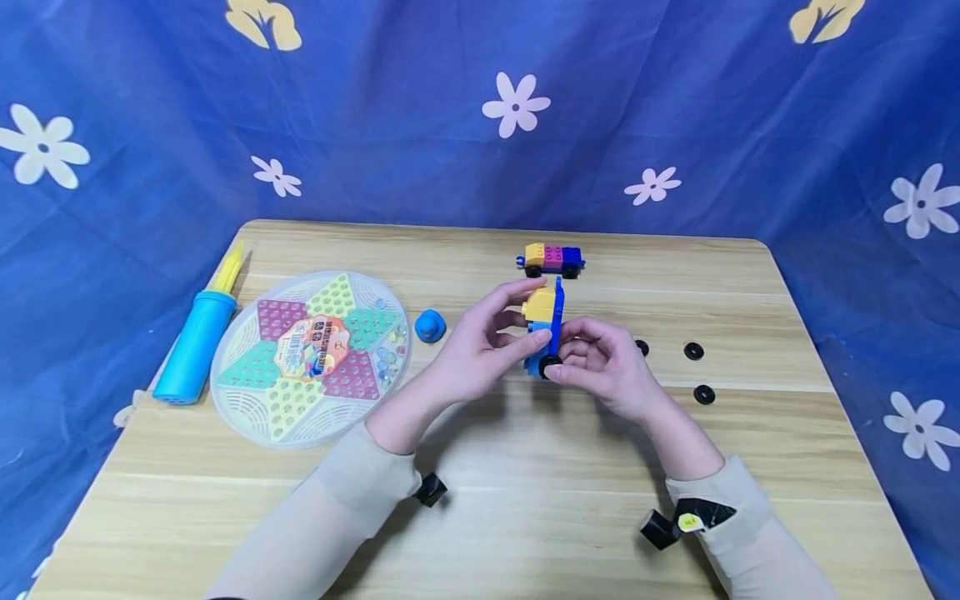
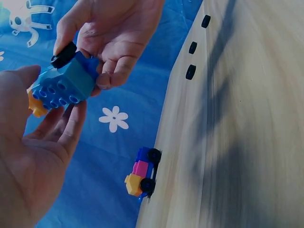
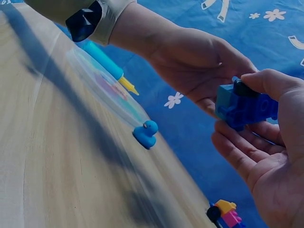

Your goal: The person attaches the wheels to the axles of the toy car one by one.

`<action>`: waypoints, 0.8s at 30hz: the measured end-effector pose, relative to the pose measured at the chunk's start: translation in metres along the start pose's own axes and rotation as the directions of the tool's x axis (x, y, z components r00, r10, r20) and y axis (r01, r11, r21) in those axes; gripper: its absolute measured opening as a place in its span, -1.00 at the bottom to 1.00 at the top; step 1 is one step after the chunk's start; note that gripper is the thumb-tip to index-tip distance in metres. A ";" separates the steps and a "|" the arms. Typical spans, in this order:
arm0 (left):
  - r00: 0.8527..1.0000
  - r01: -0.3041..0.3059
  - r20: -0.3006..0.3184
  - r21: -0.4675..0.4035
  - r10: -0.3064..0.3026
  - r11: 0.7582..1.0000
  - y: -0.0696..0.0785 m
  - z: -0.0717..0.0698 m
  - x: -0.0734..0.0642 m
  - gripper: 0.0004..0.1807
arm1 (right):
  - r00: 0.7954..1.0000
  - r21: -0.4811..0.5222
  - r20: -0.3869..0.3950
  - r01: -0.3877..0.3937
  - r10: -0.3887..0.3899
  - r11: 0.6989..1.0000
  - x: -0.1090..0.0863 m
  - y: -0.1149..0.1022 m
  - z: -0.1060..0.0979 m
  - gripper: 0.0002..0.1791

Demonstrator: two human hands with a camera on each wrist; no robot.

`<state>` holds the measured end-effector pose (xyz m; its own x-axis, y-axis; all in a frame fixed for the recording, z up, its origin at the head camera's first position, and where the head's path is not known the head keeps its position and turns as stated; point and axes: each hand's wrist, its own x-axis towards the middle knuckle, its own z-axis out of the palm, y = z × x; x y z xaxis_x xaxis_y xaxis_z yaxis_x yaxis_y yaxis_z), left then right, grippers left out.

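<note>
My left hand point(image 1: 480, 346) holds a building-block toy car point(image 1: 542, 308) tipped on end above the table, by its yellow and light blue blocks. A dark blue chassis faces my right hand point(image 1: 611, 367). My right thumb presses a black toy wheel point(image 2: 63, 55) at the chassis side, with the other fingers curled around behind the chassis. Round studs show on the light blue block point(image 2: 73, 80) in the left wrist view. In the right wrist view the underside of the chassis point(image 3: 247, 108) shows, partly covered by the right thumb and fingers.
Three loose black wheels, one a wheel point(image 1: 693, 351), lie to the right. A finished-looking toy car point(image 1: 552, 258) stands behind my hands. Leftward are a blue rubber duck point(image 3: 146, 134), a round Chinese checkers board point(image 1: 234, 408) with marbles, and a blue hand pump point(image 1: 197, 342) with yellow nozzle.
</note>
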<state>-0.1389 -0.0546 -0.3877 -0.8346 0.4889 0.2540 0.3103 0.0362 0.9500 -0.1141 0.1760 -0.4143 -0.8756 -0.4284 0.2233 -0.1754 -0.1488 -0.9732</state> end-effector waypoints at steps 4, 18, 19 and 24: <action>1.000 0.012 -0.017 -0.011 -0.012 1.000 -0.001 0.002 0.002 -0.37 | 1.000 -0.009 -0.006 0.002 -0.002 1.000 0.000 0.001 0.000 -0.59; 0.998 -0.003 -0.064 0.035 0.006 0.999 -0.008 -0.005 -0.001 -0.43 | 0.998 -0.172 0.008 -0.057 0.059 0.983 -0.005 0.001 -0.017 -0.48; 0.998 0.000 -0.067 0.039 0.002 0.999 -0.009 -0.006 -0.001 -0.43 | 0.999 -0.200 0.002 -0.048 0.050 0.979 -0.006 0.001 -0.021 -0.49; 0.997 0.015 -0.075 0.058 -0.011 0.998 -0.012 -0.010 -0.004 -0.44 | 0.998 -0.364 -0.056 -0.041 0.022 0.930 -0.014 -0.001 -0.046 -0.52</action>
<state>-0.1443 -0.0654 -0.3984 -0.8696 0.4218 0.2568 0.3237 0.0941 0.9415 -0.1220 0.2236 -0.4188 -0.9031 -0.3810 0.1983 -0.2911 0.2037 -0.9347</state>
